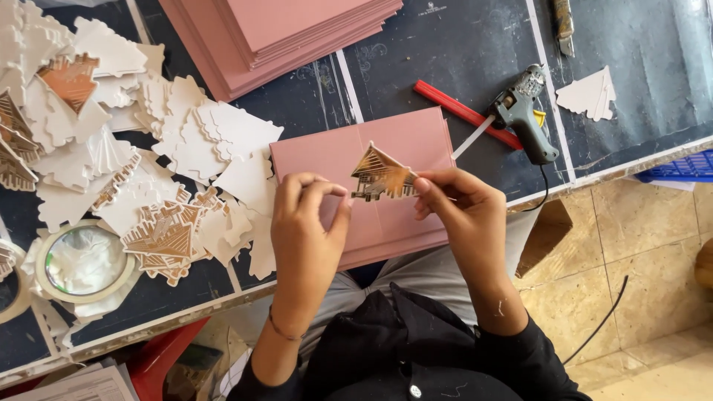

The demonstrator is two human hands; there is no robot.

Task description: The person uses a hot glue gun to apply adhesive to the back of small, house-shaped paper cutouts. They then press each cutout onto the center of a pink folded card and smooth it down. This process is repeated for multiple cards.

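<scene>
I hold a small gold, house-shaped cutout (pixel 380 176) between both hands, just above a pink folded card (pixel 394 145) that lies on the dark table. My right hand (pixel 460 212) pinches the cutout's right edge with thumb and fingers. The fingertips of my left hand (pixel 306 230) are bent in at the cutout's lower left edge. The pink card rests on several similar cards, partly hidden under my hands.
A heap of white and gold house-shaped cutouts (pixel 148 163) covers the table's left side. A roll of tape (pixel 83 261) lies at the near left. A stack of pink cards (pixel 282 33) sits at the far edge. A glue gun (pixel 523 111) and a red stick (pixel 464 113) lie to the right.
</scene>
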